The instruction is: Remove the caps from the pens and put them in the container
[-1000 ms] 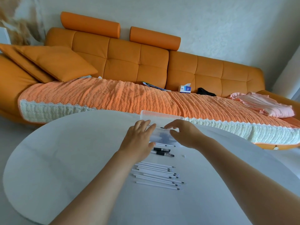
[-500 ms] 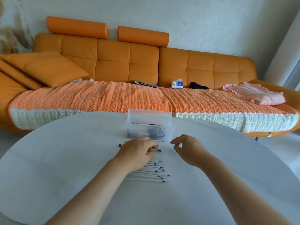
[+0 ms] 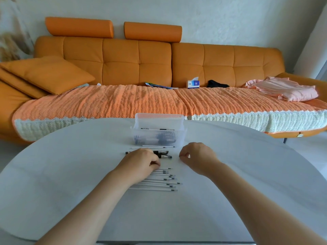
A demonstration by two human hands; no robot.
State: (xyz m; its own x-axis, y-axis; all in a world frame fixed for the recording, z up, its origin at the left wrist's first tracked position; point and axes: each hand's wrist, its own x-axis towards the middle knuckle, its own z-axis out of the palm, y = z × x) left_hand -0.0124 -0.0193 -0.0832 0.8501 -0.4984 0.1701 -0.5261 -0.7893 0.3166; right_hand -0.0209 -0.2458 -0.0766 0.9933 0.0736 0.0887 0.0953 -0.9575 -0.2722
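Your hands have withdrawn from the container (image 3: 158, 133) and now sit nearer your edge of the table (image 3: 70, 174), so the drop-off is over and the next pen is due.

Your left hand (image 3: 141, 162) is curled, knuckles up, over the two dark pens (image 3: 165, 155) that lie side by side between the container and the white row. It covers their left ends, and its fingers are tucked under, so you cannot tell whether it already grips one.

Your right hand (image 3: 196, 157) rests just right of those pens with fingers loosely curled, holding nothing visible.

The container is a clear ribbed tub standing upright toward the far edge of the table, near its middle. Dark pieces, probably caps, are heaped on its floor, and one pen lies across its top.

Two thin white sticks (image 3: 154, 147) lie just in front of it. The row of white pens (image 3: 159, 181), tips pointing right, lies parallel nearest you, partly under your left wrist.
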